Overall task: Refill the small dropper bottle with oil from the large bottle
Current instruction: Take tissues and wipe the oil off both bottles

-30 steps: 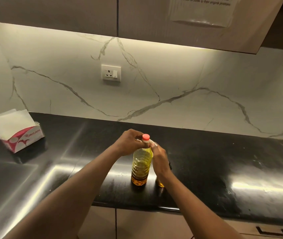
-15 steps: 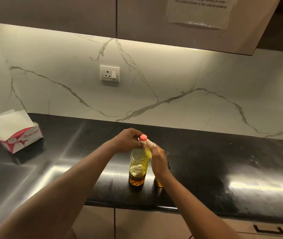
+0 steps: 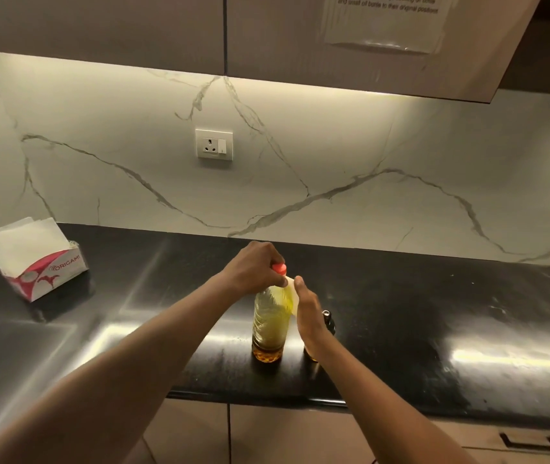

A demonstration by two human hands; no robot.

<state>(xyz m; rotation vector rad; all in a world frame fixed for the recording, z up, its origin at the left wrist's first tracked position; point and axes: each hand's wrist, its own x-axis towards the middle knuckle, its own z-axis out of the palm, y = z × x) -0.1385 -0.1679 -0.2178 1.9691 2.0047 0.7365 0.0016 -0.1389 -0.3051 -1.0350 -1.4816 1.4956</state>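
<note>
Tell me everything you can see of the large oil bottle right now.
The large oil bottle is clear ribbed plastic with a red cap on. It stands upright on the black counter, its contents yellow, amber at the base. The left hand grips its neck; the right hand lies against its side.

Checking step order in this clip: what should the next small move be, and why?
Probably unscrew the red cap. It is on the large bottle, which stands upright on the counter, so no oil can pour yet. The left hand grips the neck by the cap, and the right hand lies flat against the bottle's side. The small dropper bottle stands behind it.
</note>
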